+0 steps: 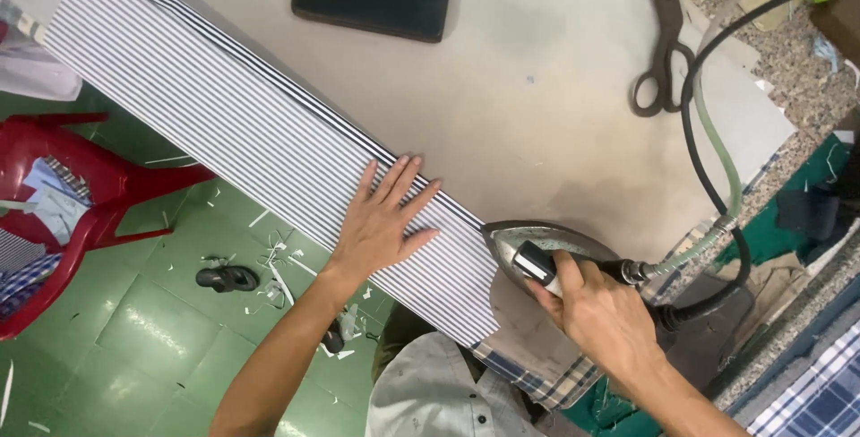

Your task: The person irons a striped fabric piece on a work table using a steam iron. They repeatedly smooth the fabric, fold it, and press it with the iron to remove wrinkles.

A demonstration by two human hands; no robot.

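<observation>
Striped fabric strip pressed on the desk

Left hand (381, 222) – fingers spread flat on the striped fabric strip (242, 132); right hand (596, 312) – fingers closed around the iron (537, 253) handle, its tip at the strip's edge, just right of the left fingers.

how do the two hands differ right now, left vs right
The left hand lies flat and open, fingers spread on the striped fabric; the right hand is curled shut around the handle of the iron. The left presses cloth near the folded edge, the right grips a tool. Both are bare and work at the same grey table.
</observation>
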